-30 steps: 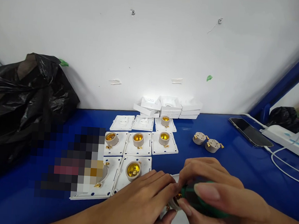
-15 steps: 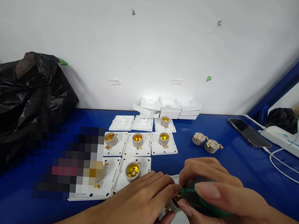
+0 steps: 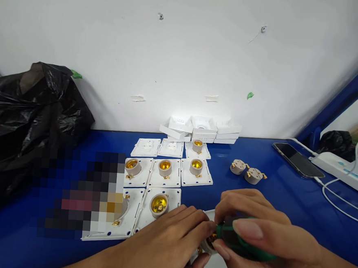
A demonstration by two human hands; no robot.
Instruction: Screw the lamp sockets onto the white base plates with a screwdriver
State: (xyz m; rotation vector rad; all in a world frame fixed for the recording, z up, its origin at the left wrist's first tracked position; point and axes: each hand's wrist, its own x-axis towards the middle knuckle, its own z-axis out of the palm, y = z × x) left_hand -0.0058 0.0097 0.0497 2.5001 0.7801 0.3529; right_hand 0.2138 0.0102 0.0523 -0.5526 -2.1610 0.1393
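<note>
Hands (image 3: 173,235) bare; forearms (image 3: 104,259) bare as far as seen; right thumbnail (image 3: 251,229) rounded, apparently plain.

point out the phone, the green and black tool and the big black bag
Phone (image 3: 298,160): head view, middle of its screen
Green and black tool (image 3: 235,242): head view, its handle
Big black bag (image 3: 39,108): head view, its front

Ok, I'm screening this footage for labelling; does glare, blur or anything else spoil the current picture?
In the head view, pixelation hides part of one white plate at lower left; also in the head view, highlights streak the black bag, and the wall looks brightest just above the white boxes; again in the head view, the green handle in the right hand looks slightly soft.
</note>
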